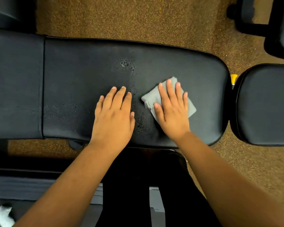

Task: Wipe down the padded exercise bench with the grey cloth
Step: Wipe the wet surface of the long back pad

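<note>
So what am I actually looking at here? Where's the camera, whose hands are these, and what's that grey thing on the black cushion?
There is no machine here: a person wears one camera on the head, so you look down over their arms. The long black cushion is a padded exercise bench, standing on speckled brown flooring. The left hand rests flat on the padding with straight fingers, holding nothing. The right hand presses flat on a folded grey cloth, fingers straight rather than curled round it. Between the hands, and further back, droplets bead on the vinyl. A separate black seat pad lies to the right, with a small yellow part in the gap.
</note>
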Demonstrator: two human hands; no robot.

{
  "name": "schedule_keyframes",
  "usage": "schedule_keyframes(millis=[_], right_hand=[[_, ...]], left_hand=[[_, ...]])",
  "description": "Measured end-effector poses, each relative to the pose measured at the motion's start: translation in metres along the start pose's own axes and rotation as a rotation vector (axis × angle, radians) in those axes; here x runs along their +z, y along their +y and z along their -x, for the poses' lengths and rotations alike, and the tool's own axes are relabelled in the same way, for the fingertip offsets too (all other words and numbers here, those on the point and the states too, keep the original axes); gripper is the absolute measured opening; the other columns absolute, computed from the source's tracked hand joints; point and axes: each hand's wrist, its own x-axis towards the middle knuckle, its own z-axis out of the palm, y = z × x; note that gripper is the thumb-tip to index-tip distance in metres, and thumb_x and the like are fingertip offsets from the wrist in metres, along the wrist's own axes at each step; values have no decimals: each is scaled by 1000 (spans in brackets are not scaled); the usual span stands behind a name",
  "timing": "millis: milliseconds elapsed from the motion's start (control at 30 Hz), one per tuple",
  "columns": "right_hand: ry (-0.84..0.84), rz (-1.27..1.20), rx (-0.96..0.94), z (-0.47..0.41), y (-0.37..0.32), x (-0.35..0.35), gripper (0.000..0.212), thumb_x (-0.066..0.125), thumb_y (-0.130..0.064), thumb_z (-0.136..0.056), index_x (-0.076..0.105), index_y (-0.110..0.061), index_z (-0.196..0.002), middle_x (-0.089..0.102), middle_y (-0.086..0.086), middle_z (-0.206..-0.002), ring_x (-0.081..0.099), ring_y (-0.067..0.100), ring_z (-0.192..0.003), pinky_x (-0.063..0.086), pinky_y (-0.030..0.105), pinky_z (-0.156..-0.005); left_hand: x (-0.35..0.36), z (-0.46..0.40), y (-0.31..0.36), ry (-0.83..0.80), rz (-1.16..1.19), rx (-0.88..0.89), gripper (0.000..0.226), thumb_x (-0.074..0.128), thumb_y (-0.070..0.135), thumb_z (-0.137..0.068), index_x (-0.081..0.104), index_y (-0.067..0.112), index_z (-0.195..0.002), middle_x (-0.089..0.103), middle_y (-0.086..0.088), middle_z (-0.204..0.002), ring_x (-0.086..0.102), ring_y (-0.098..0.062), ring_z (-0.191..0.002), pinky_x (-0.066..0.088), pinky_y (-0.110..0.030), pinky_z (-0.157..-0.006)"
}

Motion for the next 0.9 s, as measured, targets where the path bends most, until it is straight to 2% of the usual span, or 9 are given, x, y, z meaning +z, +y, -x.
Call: schedule_keyframes(millis=[167,333,533,667,800,900], right_hand=[[11,7,24,-30,7,-9,61,22,-48,-102,17,-21,-156,9,6,-165,0,33,-151,1,54,-119],[-33,-3,-50,28,5,2,60,25,-44,-103,13,-20,-157,2,5,-165,-8,29,-151,-4,50,-120],[-71,48,-170,81,14,11,60,27,-43,-103,10,-22,-156,6,5,-164,-3,30,-151,2,51,-121],[-76,64,-207,34,11,3,59,29,-46,-102,20,-21,-155,13,5,-164,1,31,-151,3,51,-120],[-58,24,-191,-39,-7,-12,59,31,-45,-104,16,-22,-156,7,5,-165,-3,32,-151,-1,52,-119],[-57,15,-179,-59,-16,-15,59,30,-44,-104,14,-21,-157,5,6,-165,-4,33,-151,-1,54,-119]], left_hand=[[2,6,5,-19,-21,-1,54,55,28,-90,47,7,-139,40,-10,-149,30,-30,-141,27,-53,-112],[2,10,10,-25,-29,-11,58,59,30,-89,46,7,-140,40,-10,-150,29,-30,-142,26,-52,-112],[4,11,17,-7,-47,-14,58,62,29,-87,48,6,-138,41,-11,-148,31,-30,-141,28,-53,-111],[2,7,20,12,-44,-42,57,58,31,-89,46,7,-140,38,-10,-150,28,-30,-142,26,-52,-112],[-3,-1,20,62,-44,-99,56,55,32,-92,44,8,-141,36,-10,-152,26,-30,-143,23,-52,-113],[-6,-8,20,91,-26,-131,55,54,31,-92,43,8,-141,36,-10,-152,25,-30,-143,22,-53,-113]])
